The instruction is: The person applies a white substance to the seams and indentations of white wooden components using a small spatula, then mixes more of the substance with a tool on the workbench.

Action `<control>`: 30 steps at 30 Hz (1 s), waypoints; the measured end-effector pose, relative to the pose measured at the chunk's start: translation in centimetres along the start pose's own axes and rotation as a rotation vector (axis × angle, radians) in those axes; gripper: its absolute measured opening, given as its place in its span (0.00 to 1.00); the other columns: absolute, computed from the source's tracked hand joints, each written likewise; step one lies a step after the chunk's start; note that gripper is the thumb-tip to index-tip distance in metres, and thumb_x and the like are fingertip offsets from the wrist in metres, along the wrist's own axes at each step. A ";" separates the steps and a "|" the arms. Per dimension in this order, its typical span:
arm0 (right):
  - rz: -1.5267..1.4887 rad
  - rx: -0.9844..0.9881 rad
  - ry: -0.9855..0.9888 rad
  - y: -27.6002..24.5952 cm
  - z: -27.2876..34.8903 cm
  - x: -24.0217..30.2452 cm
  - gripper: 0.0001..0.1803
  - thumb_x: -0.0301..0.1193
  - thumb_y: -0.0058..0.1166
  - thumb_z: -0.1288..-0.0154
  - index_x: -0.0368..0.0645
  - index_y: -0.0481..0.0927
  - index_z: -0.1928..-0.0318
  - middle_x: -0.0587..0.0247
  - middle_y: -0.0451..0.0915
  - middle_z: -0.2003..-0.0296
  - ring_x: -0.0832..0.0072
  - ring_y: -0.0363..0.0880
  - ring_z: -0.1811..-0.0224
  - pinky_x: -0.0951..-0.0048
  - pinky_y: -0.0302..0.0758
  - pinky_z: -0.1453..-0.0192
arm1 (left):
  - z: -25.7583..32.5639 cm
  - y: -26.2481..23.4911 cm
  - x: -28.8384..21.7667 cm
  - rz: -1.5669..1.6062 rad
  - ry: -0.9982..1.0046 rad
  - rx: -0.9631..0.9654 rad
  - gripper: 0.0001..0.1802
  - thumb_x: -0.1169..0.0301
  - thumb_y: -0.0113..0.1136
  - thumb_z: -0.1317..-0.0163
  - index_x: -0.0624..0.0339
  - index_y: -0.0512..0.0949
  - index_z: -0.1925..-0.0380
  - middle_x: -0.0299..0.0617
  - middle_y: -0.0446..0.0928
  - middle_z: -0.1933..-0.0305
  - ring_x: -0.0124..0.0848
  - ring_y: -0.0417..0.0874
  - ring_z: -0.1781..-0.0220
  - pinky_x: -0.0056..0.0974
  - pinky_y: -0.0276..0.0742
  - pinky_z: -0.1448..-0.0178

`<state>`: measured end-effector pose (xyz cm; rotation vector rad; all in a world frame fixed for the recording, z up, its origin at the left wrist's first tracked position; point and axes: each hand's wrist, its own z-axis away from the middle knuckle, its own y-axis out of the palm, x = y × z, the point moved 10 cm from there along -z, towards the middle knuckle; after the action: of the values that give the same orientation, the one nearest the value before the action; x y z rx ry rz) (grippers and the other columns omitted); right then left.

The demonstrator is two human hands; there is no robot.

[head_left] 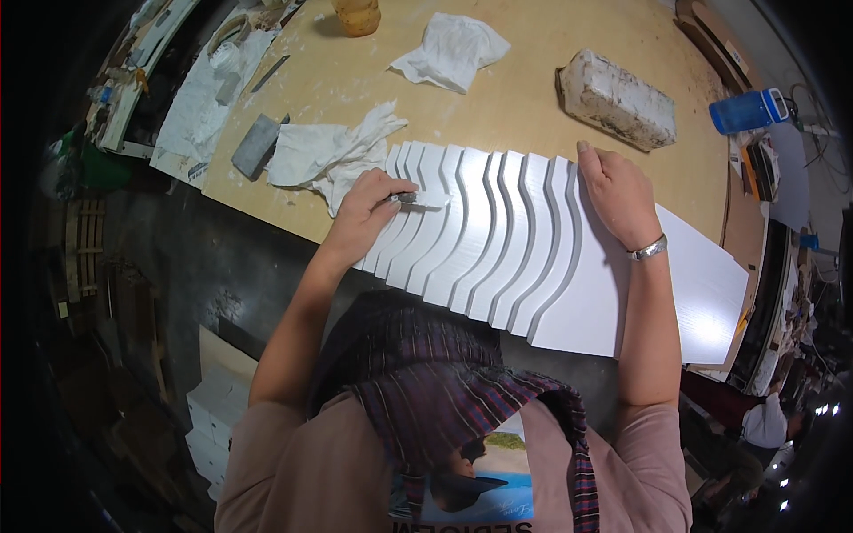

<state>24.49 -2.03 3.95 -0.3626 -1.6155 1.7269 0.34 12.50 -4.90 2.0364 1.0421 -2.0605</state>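
Observation:
Several white panels [480, 209] with wavy edges lie overlapped in a stepped row along the table's near edge. In my left hand [362, 209], closed fingers hold a small putty knife [402, 197] with a dark handle. Its pale blade points right and lies over the panels toward the left end of the row. My right hand [617, 191] is closed at the far edge of the rightmost white panel [586, 302], thumb stretched away from me. Its other fingers are bent over that edge and partly hidden. A metal bracelet [648, 248] circles the right wrist.
Crumpled white cloths [451, 51] and a grey block [256, 147] lie on the wooden table [515, 98]. A stained, wrapped block [617, 99] sits far right, near a blue jug [748, 111]. An amber container [358, 16] stands at the back. Another person [764, 422] is at lower right.

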 end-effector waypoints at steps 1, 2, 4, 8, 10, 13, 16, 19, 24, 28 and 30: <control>0.005 0.010 0.010 0.0 -0.1 -0.1 0.29 0.46 0.33 0.30 0.35 0.79 0.73 0.43 0.78 0.74 0.46 0.76 0.68 0.53 0.71 0.58 | -0.3 0.0 0.0 0.006 -0.012 -0.008 0.17 0.83 0.51 0.48 0.61 0.78 0.58 0.40 0.69 0.67 0.33 0.69 0.61 0.32 0.64 0.52; 0.006 0.009 0.010 0.0 -0.2 -0.2 0.29 0.46 0.33 0.30 0.35 0.79 0.73 0.43 0.78 0.74 0.46 0.76 0.68 0.53 0.71 0.58 | -0.3 0.0 0.0 0.006 -0.012 -0.009 0.17 0.83 0.51 0.48 0.61 0.78 0.58 0.40 0.69 0.67 0.33 0.69 0.61 0.32 0.64 0.52; 0.004 0.003 0.004 0.2 -0.1 -0.4 0.29 0.46 0.33 0.30 0.35 0.79 0.73 0.43 0.78 0.74 0.46 0.76 0.68 0.53 0.71 0.58 | -0.1 0.5 0.4 -0.051 -0.021 0.059 0.17 0.83 0.51 0.48 0.61 0.78 0.57 0.39 0.68 0.67 0.32 0.69 0.60 0.31 0.64 0.52; -0.013 -0.031 -0.030 -0.1 -0.1 0.1 0.29 0.47 0.33 0.31 0.35 0.79 0.73 0.43 0.78 0.74 0.46 0.76 0.68 0.53 0.71 0.59 | 0.2 0.2 0.1 -0.012 -0.001 0.051 0.18 0.83 0.51 0.48 0.61 0.78 0.57 0.39 0.68 0.66 0.32 0.69 0.60 0.31 0.64 0.51; 0.002 0.012 0.007 0.1 -0.2 -0.2 0.29 0.46 0.33 0.31 0.35 0.79 0.73 0.43 0.78 0.74 0.45 0.76 0.67 0.53 0.71 0.59 | -0.1 0.1 0.2 0.006 -0.048 0.034 0.17 0.83 0.51 0.48 0.62 0.78 0.57 0.39 0.69 0.66 0.32 0.69 0.59 0.31 0.64 0.50; -0.017 -0.004 -0.003 0.2 -0.1 -0.4 0.28 0.46 0.34 0.31 0.35 0.78 0.73 0.43 0.78 0.73 0.45 0.76 0.67 0.53 0.71 0.59 | 0.0 0.6 0.0 -0.027 -0.051 0.091 0.17 0.83 0.51 0.48 0.62 0.78 0.57 0.39 0.69 0.65 0.32 0.69 0.59 0.31 0.65 0.51; -0.011 -0.013 -0.010 0.1 -0.2 -0.3 0.28 0.46 0.34 0.31 0.36 0.78 0.73 0.43 0.78 0.74 0.45 0.76 0.67 0.53 0.71 0.59 | 0.3 0.0 -0.3 0.017 0.019 0.015 0.17 0.84 0.52 0.50 0.59 0.79 0.59 0.41 0.69 0.67 0.36 0.69 0.60 0.34 0.65 0.52; -0.008 0.009 0.000 0.1 -0.2 -0.1 0.29 0.46 0.34 0.31 0.36 0.78 0.73 0.43 0.78 0.74 0.46 0.76 0.67 0.53 0.71 0.59 | -0.4 -0.1 -0.2 -0.046 0.003 0.003 0.17 0.84 0.52 0.50 0.59 0.79 0.59 0.41 0.69 0.67 0.36 0.69 0.60 0.34 0.65 0.52; -0.018 -0.018 -0.015 0.0 -0.1 -0.3 0.28 0.46 0.33 0.30 0.36 0.78 0.73 0.44 0.78 0.74 0.46 0.75 0.68 0.53 0.71 0.59 | -0.6 -0.2 -0.6 -0.033 0.005 -0.022 0.17 0.84 0.52 0.50 0.60 0.79 0.59 0.42 0.70 0.67 0.37 0.70 0.60 0.35 0.66 0.52; -0.002 0.010 0.002 0.0 -0.1 -0.1 0.29 0.46 0.33 0.30 0.36 0.78 0.73 0.44 0.78 0.74 0.47 0.76 0.68 0.53 0.71 0.59 | -0.5 -0.6 0.0 -0.065 0.036 -0.077 0.16 0.84 0.53 0.49 0.60 0.79 0.59 0.42 0.70 0.67 0.38 0.70 0.61 0.35 0.67 0.53; -0.010 0.008 -0.002 0.1 -0.1 -0.1 0.29 0.46 0.33 0.30 0.36 0.78 0.73 0.44 0.79 0.74 0.47 0.76 0.68 0.54 0.71 0.59 | -0.7 -0.9 -0.1 -0.053 0.035 -0.092 0.16 0.84 0.53 0.49 0.60 0.79 0.59 0.42 0.70 0.67 0.38 0.71 0.61 0.36 0.67 0.53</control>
<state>24.58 -2.03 3.84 -0.3486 -1.6093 1.7260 0.48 13.48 -4.42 2.0283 1.1864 -1.9679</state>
